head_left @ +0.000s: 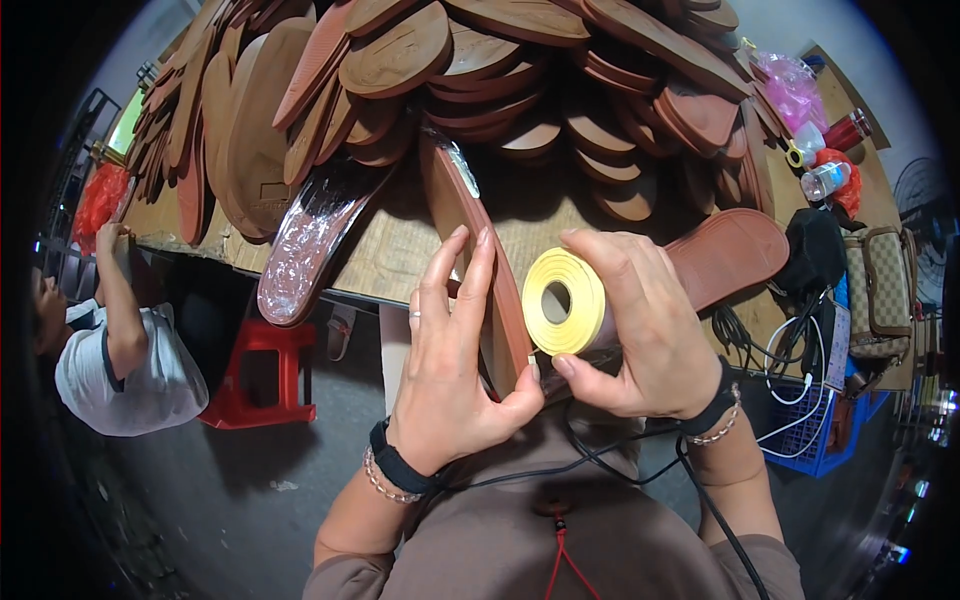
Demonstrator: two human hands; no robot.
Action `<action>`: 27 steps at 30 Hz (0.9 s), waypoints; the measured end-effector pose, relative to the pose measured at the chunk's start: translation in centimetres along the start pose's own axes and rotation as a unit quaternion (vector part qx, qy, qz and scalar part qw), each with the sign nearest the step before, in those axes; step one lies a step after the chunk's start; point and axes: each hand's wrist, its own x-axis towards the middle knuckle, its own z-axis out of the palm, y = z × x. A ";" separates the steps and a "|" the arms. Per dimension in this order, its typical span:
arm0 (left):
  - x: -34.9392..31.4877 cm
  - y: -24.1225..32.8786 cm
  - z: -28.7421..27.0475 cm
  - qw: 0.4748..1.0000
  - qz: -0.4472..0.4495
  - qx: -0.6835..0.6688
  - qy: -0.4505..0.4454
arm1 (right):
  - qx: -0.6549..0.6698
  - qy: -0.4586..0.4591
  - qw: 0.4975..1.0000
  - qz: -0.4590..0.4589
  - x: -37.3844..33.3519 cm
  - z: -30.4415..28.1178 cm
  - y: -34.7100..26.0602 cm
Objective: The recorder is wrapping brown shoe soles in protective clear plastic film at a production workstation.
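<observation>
A reddish-brown shoe sole (497, 265) stands on its edge in front of me, shiny clear film around its far end. My left hand (445, 365) steadies it, long fingers stretched along its left face and thumb pressed at the near end. In my right hand (650, 320) is a thick roll of tape (538, 273) with a yellow end face, gripped between thumb and fingers close to the sole's right side. A small pale strip shows between the roll and my left thumb. Left of these, a film-wrapped sole (305, 250) hangs over the table edge.
Piles of brown soles (490, 80) cover the far side of the wooden table (375, 250). One sole (730, 255) lies at right, near cables and a checked bag (880, 290). A red stool (262, 375) and a blue crate (815, 435) stand below. Another person (130, 360) sits at left.
</observation>
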 end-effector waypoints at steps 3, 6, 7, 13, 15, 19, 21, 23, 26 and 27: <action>0.1 -0.1 -0.3 1.000 0.003 -0.011 -0.018 | 0.066 -0.032 0.997 -0.013 0.6 -0.9 1.2; 0.0 -0.3 -0.5 0.999 0.005 -0.020 -0.028 | 0.025 0.090 0.995 -0.046 1.6 -0.5 1.6; 0.0 -0.2 -0.5 0.999 0.006 -0.020 -0.028 | 0.023 0.123 0.992 -0.027 1.8 -0.1 1.3; 0.2 -0.2 -0.7 0.999 0.016 -0.029 -0.032 | -0.038 0.103 0.994 -0.011 2.0 0.8 0.8; 0.1 -0.1 -0.7 0.998 0.003 -0.055 -0.035 | -0.043 0.103 0.994 -0.012 2.1 0.9 0.6; 0.1 -0.2 -0.6 0.998 0.002 -0.051 -0.035 | -0.053 0.102 0.993 -0.019 2.3 1.1 0.6; 0.1 -0.2 -0.6 0.998 0.003 -0.046 -0.035 | -0.054 0.101 0.993 -0.020 2.3 1.2 0.5; 0.1 -0.3 -0.6 0.998 0.002 -0.049 -0.034 | -0.051 0.100 0.994 -0.016 2.3 1.3 0.5; 0.2 -0.3 -0.7 0.999 0.021 -0.029 -0.029 | -0.062 0.087 0.994 -0.001 2.2 1.2 0.3; 0.3 -0.2 -0.7 0.999 0.022 -0.030 -0.029 | -0.063 0.087 0.994 -0.001 2.2 1.3 0.3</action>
